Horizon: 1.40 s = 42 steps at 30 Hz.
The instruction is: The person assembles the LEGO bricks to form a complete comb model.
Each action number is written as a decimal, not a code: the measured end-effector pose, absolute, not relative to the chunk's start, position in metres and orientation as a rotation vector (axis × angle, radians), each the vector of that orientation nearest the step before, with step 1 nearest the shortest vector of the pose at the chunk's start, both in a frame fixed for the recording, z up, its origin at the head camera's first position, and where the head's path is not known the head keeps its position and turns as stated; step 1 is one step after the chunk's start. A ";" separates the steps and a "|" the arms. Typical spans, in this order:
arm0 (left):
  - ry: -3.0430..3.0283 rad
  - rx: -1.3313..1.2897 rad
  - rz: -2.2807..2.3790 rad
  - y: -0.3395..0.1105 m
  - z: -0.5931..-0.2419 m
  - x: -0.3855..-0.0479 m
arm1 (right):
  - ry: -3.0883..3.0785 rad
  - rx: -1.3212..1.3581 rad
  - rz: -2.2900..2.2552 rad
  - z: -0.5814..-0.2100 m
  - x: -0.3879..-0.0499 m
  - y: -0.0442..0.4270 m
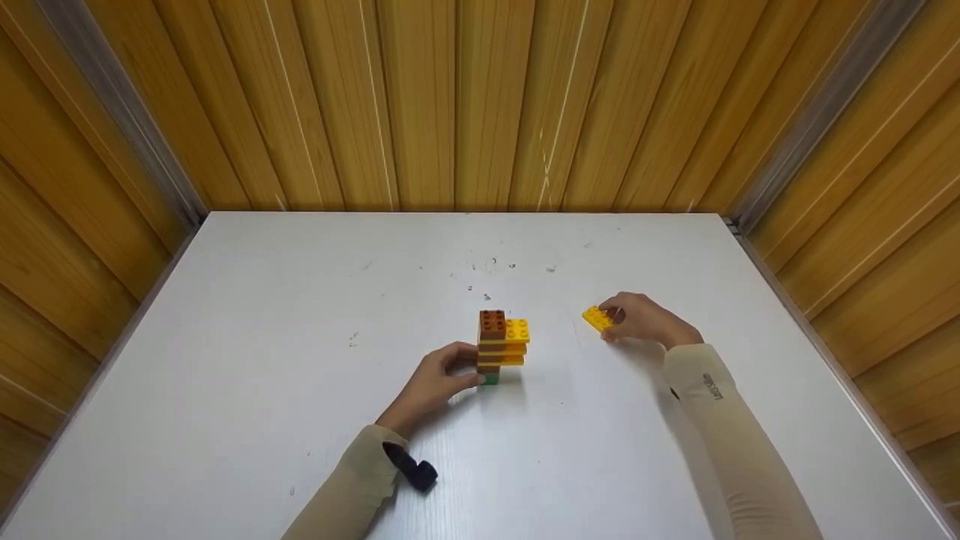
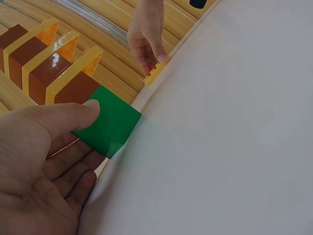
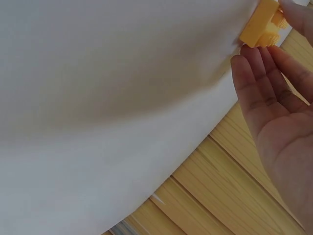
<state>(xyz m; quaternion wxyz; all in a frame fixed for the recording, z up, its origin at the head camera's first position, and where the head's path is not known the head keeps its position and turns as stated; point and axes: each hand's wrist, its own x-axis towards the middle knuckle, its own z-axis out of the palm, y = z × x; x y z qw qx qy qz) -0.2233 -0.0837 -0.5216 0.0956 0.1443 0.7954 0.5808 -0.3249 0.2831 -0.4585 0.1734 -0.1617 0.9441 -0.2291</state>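
Observation:
A tower of toy building bricks stands upright on the white table (image 1: 300,315). It has a green brick (image 2: 111,122) at its foot and brown bricks (image 1: 492,325) alternating with thin yellow bricks (image 1: 517,330), which jut out to the right. Low on the tower my left hand (image 1: 433,381) grips it, the thumb lying on the green brick and the fingers partly hidden behind. To the right, my right hand (image 1: 643,319) pinches a separate flat yellow brick (image 1: 595,318) between thumb and fingers. Its studs show; it is tilted, close to the tabletop.
Wood-patterned panels (image 1: 480,105) rise behind the table and at both sides. Small dark marks (image 1: 493,261) dot the tabletop beyond the tower. A black strap piece (image 1: 411,466) hangs at the left sleeve.

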 end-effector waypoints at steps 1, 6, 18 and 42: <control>2.355 0.433 1.728 -0.084 -0.522 -0.223 | 2.679 -0.461 -0.644 -0.458 -0.325 0.282; 2.348 0.449 1.748 -0.083 -0.521 -0.223 | 2.693 -0.453 -0.636 -0.458 -0.325 0.278; 2.357 0.450 1.737 -0.084 -0.521 -0.223 | 2.670 -0.413 -0.640 -0.460 -0.326 0.269; 2.353 0.428 1.742 -0.083 -0.520 -0.224 | 2.705 -0.472 -0.632 -0.460 -0.326 0.258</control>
